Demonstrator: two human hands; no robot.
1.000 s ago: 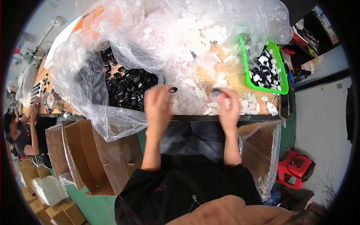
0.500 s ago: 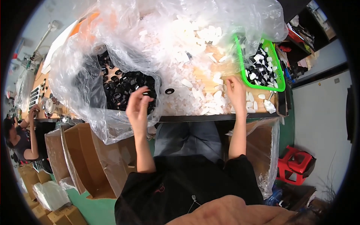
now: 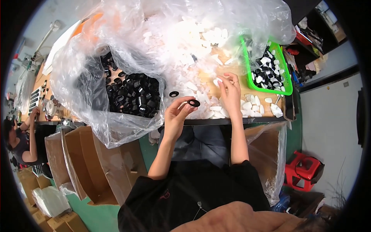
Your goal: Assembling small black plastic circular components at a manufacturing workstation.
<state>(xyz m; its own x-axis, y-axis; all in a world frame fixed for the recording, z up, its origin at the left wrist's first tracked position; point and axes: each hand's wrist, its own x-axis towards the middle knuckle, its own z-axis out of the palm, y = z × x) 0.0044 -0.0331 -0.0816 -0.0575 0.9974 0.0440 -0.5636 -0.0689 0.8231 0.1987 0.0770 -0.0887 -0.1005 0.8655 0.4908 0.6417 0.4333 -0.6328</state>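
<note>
My left hand (image 3: 176,118) pinches a round black cap with a pale centre (image 3: 193,103) between thumb and fingers, over the table's front edge. To its right, my right hand (image 3: 230,94) holds a small white oval piece (image 3: 217,82) at its fingertips. Another round black part (image 3: 174,94) lies just left of the held cap. Many black caps (image 3: 135,92) fill an open clear plastic bag (image 3: 71,96) on the left. Loose white oval pieces (image 3: 253,104) lie beside my right hand.
A green basket (image 3: 270,91) with black and white pieces stands at the right. Clear plastic sheeting (image 3: 262,15) covers the back. Cardboard boxes (image 3: 91,166) stand below on the left, a red stool (image 3: 303,170) on the right. Another person (image 3: 27,141) works at far left.
My left hand has come out from over the bag toward the right and now holds a black cap. My right hand has shifted left from the white pieces, a white piece in its fingers.
</note>
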